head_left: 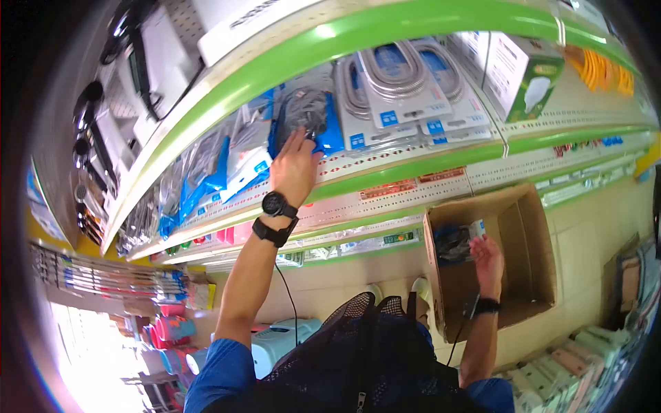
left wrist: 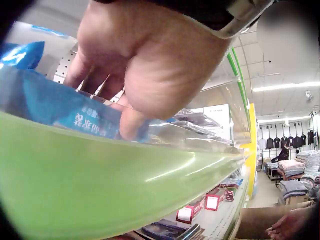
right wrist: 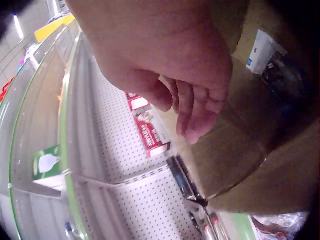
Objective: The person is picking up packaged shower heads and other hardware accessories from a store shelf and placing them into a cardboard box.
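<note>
On the green-edged shelf, my left hand (head_left: 295, 168) grips the front edge of a blue plastic package (head_left: 332, 127) with a dark grey coiled item inside. In the left wrist view the thumb lies at the blue front (left wrist: 85, 117) and the fingers reach behind it. My right hand (head_left: 487, 265) is over a cardboard box (head_left: 530, 248) on the floor, its fingers loosely bent with nothing held. Inside that box lies a dark package with a white label (right wrist: 261, 51), apart from the right hand in the right wrist view.
Packs of coiled metal hoses (head_left: 392, 76) lie right of the left hand. A green-and-white bulb box (head_left: 523, 76) stands farther along. More bagged goods (head_left: 200, 165) fill the shelf's left part. Hand showers (head_left: 138, 62) hang at the far left, and a light-blue container (head_left: 275, 344) stands below.
</note>
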Motion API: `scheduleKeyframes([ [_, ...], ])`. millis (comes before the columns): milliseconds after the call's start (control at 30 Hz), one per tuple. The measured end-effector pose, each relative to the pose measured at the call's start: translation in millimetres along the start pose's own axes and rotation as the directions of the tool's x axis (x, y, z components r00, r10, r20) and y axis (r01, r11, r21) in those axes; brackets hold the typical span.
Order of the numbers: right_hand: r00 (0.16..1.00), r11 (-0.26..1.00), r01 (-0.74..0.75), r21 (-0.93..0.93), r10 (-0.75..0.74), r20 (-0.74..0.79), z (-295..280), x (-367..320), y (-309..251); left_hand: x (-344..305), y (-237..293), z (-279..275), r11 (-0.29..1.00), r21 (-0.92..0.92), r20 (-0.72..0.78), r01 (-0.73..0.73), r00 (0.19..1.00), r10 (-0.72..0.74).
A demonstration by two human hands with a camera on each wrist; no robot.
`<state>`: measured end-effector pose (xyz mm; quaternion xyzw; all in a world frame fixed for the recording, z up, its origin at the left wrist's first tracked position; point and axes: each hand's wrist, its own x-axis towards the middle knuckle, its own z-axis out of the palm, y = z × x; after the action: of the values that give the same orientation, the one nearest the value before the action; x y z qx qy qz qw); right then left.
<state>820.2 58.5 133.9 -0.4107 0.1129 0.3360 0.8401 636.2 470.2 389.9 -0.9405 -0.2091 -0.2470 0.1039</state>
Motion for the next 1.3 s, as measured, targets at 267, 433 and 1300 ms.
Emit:
scheduleKeyframes([
  [267, 0.999, 0.999, 0.011, -0.052, -0.008, 0.051, 64, -61, 15, 15, 10, -13, 0.991, -0.125, -0.064, -0.037, 0.998, 0.029],
  [433, 0.985, 0.994, -0.003, -0.114, 0.023, 0.174, 98, -77, 20, 18, 1, 2, 0.986, -0.01, -0.025, -0.167, 0.986, 0.167],
  [1300, 0.712, 0.91, 0.117, -0.397, 0.202, 0.673, 332, -92, 15, -132, 83, -95, 0.829, -0.476, -0.14, -0.292, 0.956, 0.256],
])
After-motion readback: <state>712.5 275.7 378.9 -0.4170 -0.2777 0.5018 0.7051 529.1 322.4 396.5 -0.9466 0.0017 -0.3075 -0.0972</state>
